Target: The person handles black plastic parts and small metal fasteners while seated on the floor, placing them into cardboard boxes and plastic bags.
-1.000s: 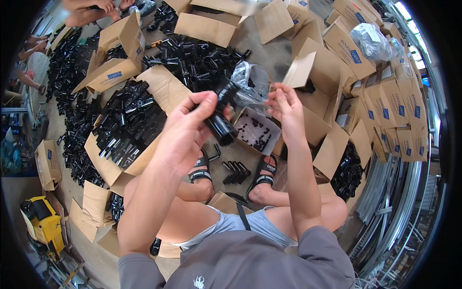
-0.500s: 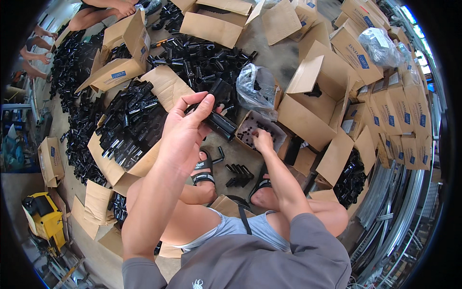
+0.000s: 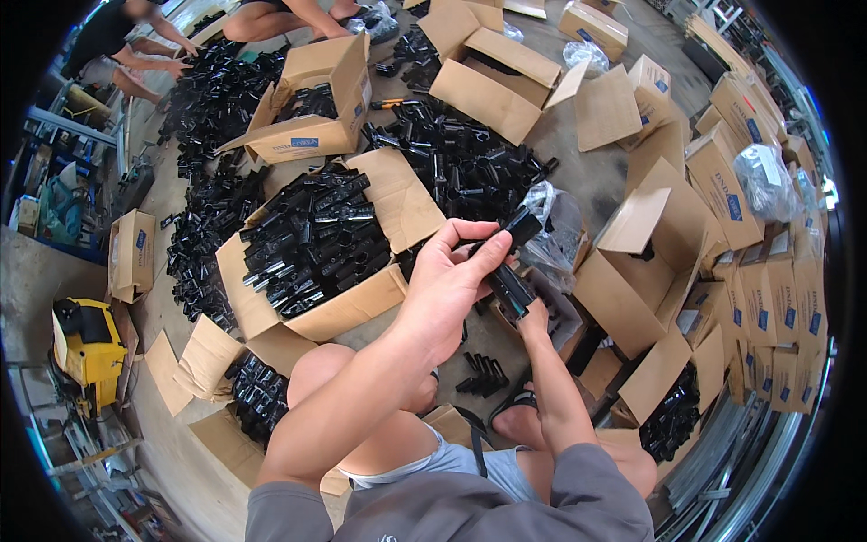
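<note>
My left hand [image 3: 444,285], raised in front of me, is closed around a black tubular part [image 3: 511,291] with dark cylindrical ends, which slants across the middle of the view. Behind its lower end is my right hand [image 3: 535,318]; the fingers are hidden there, and only the wrist side shows. Beside that hand stands a small open box [image 3: 567,318], largely covered by the hand and the part. On the floor between my feet lie several short black tubes [image 3: 483,374].
A big open carton [image 3: 357,303] full of black tubes sits at left, with loose heaps [image 3: 212,208] beyond. At right are an open carton [image 3: 614,303], stacked cartons [image 3: 759,289] and metal profiles [image 3: 736,452]. Co-workers [image 3: 135,54] sit at the far left. A yellow machine [image 3: 90,348] stands left.
The whole scene has shifted right and down in the picture. My left hand, with the black part, is closer to the small box. My right hand's fingers, seen in that box before, are now hidden.
</note>
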Demonstrator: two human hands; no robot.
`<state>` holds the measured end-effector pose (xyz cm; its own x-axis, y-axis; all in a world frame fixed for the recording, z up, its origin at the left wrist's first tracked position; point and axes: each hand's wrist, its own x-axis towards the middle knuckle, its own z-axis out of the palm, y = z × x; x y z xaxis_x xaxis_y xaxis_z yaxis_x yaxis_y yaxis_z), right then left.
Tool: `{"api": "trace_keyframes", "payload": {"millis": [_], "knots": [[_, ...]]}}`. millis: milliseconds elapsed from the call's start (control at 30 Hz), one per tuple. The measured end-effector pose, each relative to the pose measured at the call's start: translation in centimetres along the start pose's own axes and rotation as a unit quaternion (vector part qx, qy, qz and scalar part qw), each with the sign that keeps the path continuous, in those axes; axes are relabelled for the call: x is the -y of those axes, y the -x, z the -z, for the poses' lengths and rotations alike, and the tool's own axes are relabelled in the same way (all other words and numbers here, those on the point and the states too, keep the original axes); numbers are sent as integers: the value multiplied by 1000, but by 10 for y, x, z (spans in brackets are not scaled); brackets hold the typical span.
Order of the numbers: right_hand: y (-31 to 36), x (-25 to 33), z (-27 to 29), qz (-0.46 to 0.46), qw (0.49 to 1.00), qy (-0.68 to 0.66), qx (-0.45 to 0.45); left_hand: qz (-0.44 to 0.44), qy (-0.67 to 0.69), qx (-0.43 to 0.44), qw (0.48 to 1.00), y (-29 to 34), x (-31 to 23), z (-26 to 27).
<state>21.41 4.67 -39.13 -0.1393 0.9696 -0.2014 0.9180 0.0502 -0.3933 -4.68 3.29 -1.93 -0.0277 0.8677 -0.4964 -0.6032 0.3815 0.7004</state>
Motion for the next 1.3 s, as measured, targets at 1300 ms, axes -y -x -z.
{"api": "trace_keyframes", "payload": {"millis": [1300], "knots": [[78,268,272,-45,673,-726,-133,-283,-115,15,952,19,8,-14]]}}
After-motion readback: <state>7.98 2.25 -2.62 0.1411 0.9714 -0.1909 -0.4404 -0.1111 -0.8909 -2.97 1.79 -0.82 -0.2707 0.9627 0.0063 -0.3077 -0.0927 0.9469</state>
